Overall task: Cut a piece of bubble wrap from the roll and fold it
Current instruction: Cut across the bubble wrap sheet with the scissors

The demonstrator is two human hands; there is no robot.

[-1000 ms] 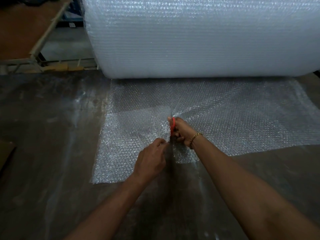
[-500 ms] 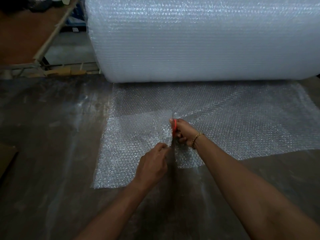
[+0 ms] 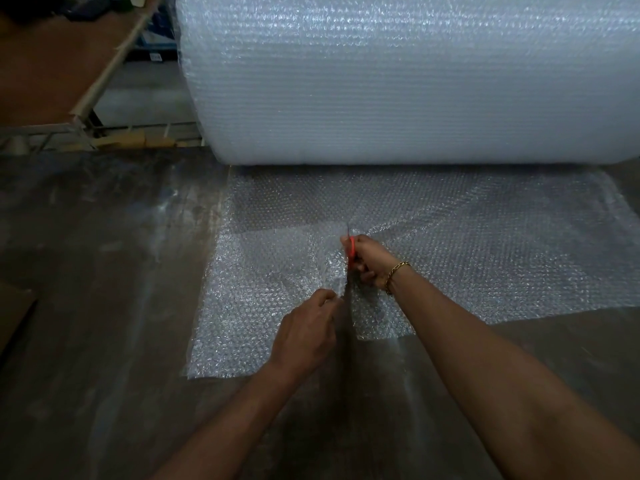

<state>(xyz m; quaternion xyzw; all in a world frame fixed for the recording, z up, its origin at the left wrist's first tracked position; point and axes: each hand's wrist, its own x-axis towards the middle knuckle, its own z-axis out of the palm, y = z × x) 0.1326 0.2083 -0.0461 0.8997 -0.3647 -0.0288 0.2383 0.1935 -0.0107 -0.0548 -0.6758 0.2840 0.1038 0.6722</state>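
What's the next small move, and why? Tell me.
Probably push the orange-handled scissors in the right hand on toward the big white bubble wrap roll: the cut reaches only partway, uncut clear bubble wrap sheet lies ahead, and the left hand pinches the cut edge.

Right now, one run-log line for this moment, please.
step: cut unfinished | right hand: grips scissors | left hand: pinches bubble wrap | roll: behind sheet

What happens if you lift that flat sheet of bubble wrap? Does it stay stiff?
Probably not. The sheet wrinkles and bunches where the left hand pinches it beside the cut, so it would likely droop. The dark table shows through it, so it is probably thin and light. Scissors cut it, so tugging might tear it.
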